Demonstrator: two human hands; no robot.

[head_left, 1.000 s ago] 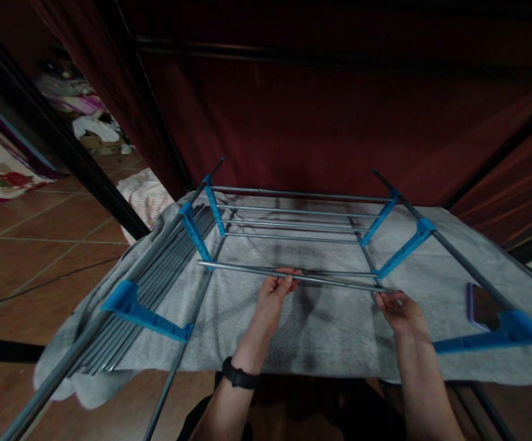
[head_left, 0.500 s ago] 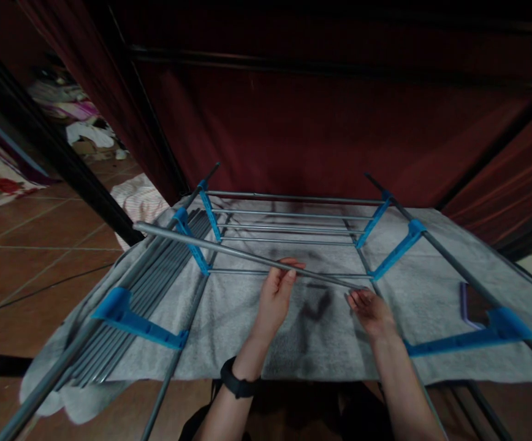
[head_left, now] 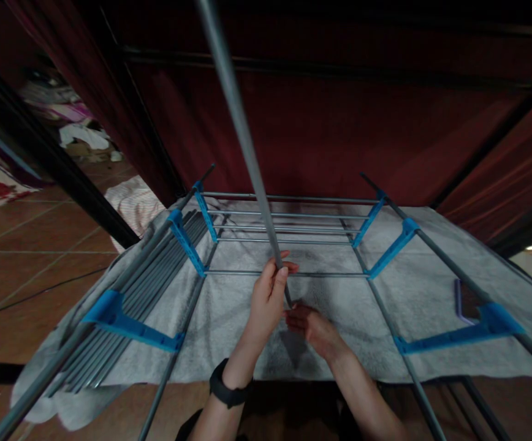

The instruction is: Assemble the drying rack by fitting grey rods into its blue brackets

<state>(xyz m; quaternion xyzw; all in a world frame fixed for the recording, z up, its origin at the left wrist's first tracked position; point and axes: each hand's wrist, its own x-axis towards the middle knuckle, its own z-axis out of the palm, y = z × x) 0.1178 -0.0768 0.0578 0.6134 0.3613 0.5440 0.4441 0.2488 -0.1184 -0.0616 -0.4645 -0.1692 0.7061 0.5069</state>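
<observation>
The left hand [head_left: 269, 293] grips 1 grey metal tube [head_left: 250, 147] above its lower end, long axis rising steeply past the rack crossbars [head_left: 330, 274], while the right hand [head_left: 314, 329], grip unclear, adjoins that end.

Purple-edged phone [head_left: 467, 301] on grey blanket [head_left: 431, 294], striped cloth [head_left: 135, 202], tiled floor [head_left: 40, 229], dark red curtain [head_left: 339, 141]

The left hand [head_left: 268, 297] grips with curled fingers; just beside, the right hand's [head_left: 315, 329] fingers seem nearly straight.
</observation>
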